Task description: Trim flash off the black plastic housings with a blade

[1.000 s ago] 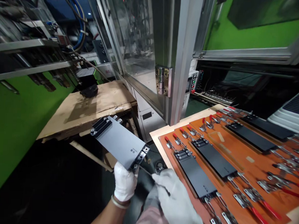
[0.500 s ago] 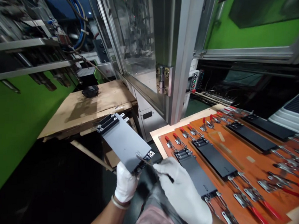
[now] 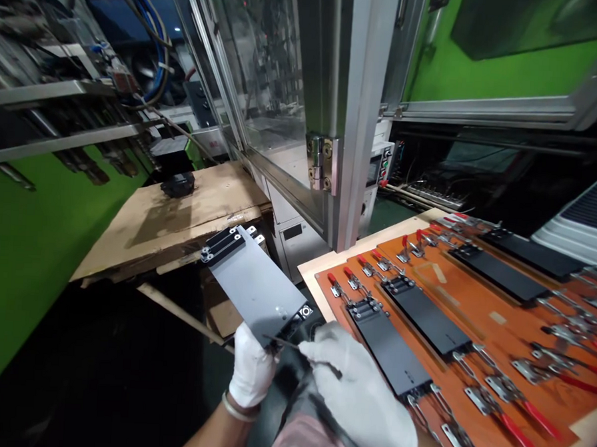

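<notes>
Two white-gloved hands work just left of an orange board [image 3: 478, 319]. Nearest the board, the right hand [image 3: 356, 403] has its fingers [image 3: 322, 353] pressed together, pinching a thin tool [image 3: 292, 345], whose tip lies across the near end of a grey panel [image 3: 253, 281]. The left hand [image 3: 252, 368] is farther from the board, curled shut around that same near end and holding the panel tilted in the air, with its metal-bracketed far end angled away. On the board, four black panels [image 3: 392, 352] sit in a row, surrounded by red-handled toggle clamps [image 3: 504, 391]. Beyond the board's left edge stands a cardboard-covered worktop [image 3: 199, 211] carrying a black block [image 3: 178, 184]. Past the board's far corner, a steel hinge [image 3: 320, 163] joins a glass door's frame.
</notes>
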The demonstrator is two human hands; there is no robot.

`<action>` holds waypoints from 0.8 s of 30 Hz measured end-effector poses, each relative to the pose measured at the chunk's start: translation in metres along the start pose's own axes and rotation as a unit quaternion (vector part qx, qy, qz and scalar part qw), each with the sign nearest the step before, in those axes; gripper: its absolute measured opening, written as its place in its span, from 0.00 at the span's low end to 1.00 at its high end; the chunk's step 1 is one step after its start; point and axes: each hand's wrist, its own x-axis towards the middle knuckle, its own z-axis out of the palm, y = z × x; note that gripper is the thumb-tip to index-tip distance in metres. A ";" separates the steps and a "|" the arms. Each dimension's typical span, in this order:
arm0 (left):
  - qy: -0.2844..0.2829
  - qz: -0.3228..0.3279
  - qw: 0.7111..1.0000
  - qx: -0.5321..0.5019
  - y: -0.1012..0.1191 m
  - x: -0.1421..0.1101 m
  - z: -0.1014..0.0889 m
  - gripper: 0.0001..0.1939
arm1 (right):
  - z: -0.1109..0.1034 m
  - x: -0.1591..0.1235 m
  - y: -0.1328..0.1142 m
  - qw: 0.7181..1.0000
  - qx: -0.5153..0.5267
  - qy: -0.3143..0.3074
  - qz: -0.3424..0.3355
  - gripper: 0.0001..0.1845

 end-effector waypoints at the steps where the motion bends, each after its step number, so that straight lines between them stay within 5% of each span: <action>1: 0.000 0.000 1.000 -0.005 0.001 0.001 0.000 0.07 | -0.002 0.000 -0.001 1.000 0.007 -0.006 0.002 0.18; 9: 0.008 0.008 0.999 0.040 0.000 -0.001 -0.005 0.07 | -0.015 0.018 -0.007 0.996 -0.029 0.077 0.044 0.12; 17: 0.012 0.065 0.998 0.019 0.014 0.023 -0.010 0.10 | -0.016 0.011 -0.007 0.999 -0.035 0.021 0.018 0.15; 24: -0.017 0.062 0.998 -0.025 0.006 0.014 -0.011 0.10 | -0.028 0.015 0.006 0.998 -0.050 0.028 -0.023 0.15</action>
